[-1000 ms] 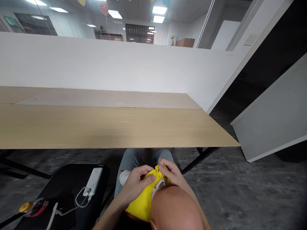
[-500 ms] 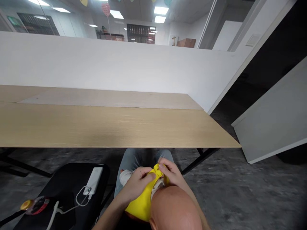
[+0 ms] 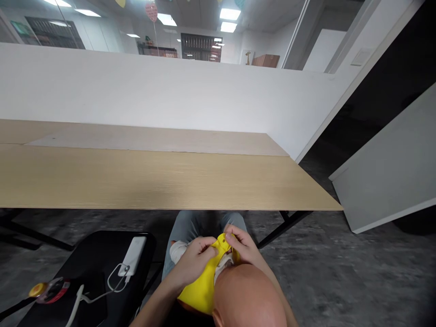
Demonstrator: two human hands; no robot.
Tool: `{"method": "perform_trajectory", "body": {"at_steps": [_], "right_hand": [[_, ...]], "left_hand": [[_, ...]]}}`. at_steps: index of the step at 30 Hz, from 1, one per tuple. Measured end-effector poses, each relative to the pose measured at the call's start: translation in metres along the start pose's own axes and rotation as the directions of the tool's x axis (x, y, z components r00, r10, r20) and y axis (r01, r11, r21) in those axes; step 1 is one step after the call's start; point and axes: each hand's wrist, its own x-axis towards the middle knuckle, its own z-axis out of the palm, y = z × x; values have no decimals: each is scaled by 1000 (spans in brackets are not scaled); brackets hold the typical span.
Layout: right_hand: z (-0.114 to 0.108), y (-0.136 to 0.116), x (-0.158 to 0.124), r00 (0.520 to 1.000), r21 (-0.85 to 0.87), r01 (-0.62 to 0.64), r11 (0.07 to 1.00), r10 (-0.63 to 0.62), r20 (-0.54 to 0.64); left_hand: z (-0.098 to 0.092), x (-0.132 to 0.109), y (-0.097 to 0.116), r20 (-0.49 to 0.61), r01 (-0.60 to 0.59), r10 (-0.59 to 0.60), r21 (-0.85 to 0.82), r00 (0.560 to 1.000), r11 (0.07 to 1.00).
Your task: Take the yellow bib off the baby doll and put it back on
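A bald doll [image 3: 250, 295] is in my lap, its head nearest me. Round its neck lies a smooth yellow bib [image 3: 200, 293], with small dark dots on the strap end that look like fastening holes. My left hand [image 3: 195, 261] pinches the strap from the left. From the other side, the fingers of my right hand [image 3: 243, 245] pinch the strap's end, close to the left fingertips. Whether the two strap ends are joined I cannot tell. A white collar [image 3: 225, 262] shows under the bib, and a white sleeve [image 3: 177, 250] sticks out to the left.
A wooden table [image 3: 153, 177] stretches across in front of my knees. On a black chair [image 3: 102, 250] at the left lie a white power bank [image 3: 132, 255] with a cable and a bottle with a yellow cap [image 3: 38, 289]. A grey door panel [image 3: 391, 168] stands at the right.
My left fingers have shifted very slightly on the yellow strap. Otherwise the hands, doll and bib stay in place; the view has tilted a touch.
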Motion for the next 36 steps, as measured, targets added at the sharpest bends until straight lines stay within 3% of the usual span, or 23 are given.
{"method": "perform_trajectory", "body": {"at_steps": [9, 13, 17, 23, 26, 31, 36], "right_hand": [[4, -1, 3, 997, 251, -26, 968, 42, -57], [3, -3, 4, 998, 263, -32, 964, 46, -46], [3, -2, 5, 994, 345, -60, 937, 86, -61], [5, -4, 6, 982, 399, -56, 915, 122, -141], [6, -6, 7, 965, 396, -28, 918, 128, -228], [5, -6, 8, 954, 383, 6, 924, 109, -278], [4, -5, 8, 953, 357, -47, 933, 149, -266]], "left_hand": [[-5, -4, 2, -1, 8, -8, -47, 1000, 999], [-6, -4, 1, -15, 83, -85, -96, 996, 992], [-6, -4, -2, 0, 84, -86, -180, 996, 980], [-22, -13, -3, 106, 138, -114, -266, 988, 954], [-36, -21, 2, 203, 66, -25, -200, 979, 978], [-55, -34, 17, 305, -200, 187, 11, 934, 980], [-64, -45, 29, 398, -280, 172, 233, 901, 931]]}}
